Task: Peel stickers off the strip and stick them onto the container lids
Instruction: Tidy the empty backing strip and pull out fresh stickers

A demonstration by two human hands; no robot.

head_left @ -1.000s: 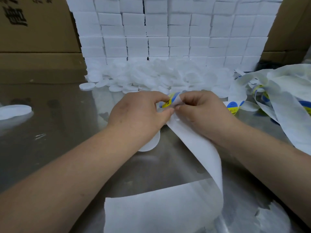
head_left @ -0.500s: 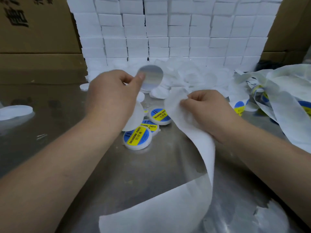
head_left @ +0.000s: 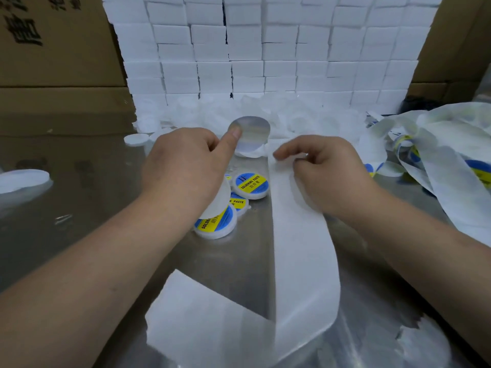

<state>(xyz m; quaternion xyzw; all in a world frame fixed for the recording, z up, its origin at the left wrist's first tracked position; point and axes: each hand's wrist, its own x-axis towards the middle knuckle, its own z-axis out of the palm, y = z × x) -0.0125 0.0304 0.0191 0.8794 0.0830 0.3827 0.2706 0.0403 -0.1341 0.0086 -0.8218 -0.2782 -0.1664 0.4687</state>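
Note:
My left hand [head_left: 186, 168] pinches a round sticker [head_left: 252, 132] at its edge, grey back side towards me, and its lower fingers hold a plain white lid [head_left: 219, 201] against the palm. My right hand [head_left: 329, 173] grips the white backing strip [head_left: 303, 248], which runs down the metal table [head_left: 79, 221] towards me and folds over. Three lids with blue and yellow labels lie under and beside my left hand: one [head_left: 251, 185] to the right, one [head_left: 239, 203] in the middle, one [head_left: 216, 225] nearest.
A heap of plain white lids [head_left: 305, 115] lies at the back against a wall of stacked white boxes [head_left: 265, 49]. Cardboard boxes [head_left: 53, 70] stand at left. Used strip with stickers [head_left: 438, 155] is piled at right. Loose lids [head_left: 24, 179] [head_left: 136, 139] lie left.
My hands parted: the left lifted the peeled sticker up off the strip, uncovering the labelled lids. The right hand let the strip sink flatter onto the table.

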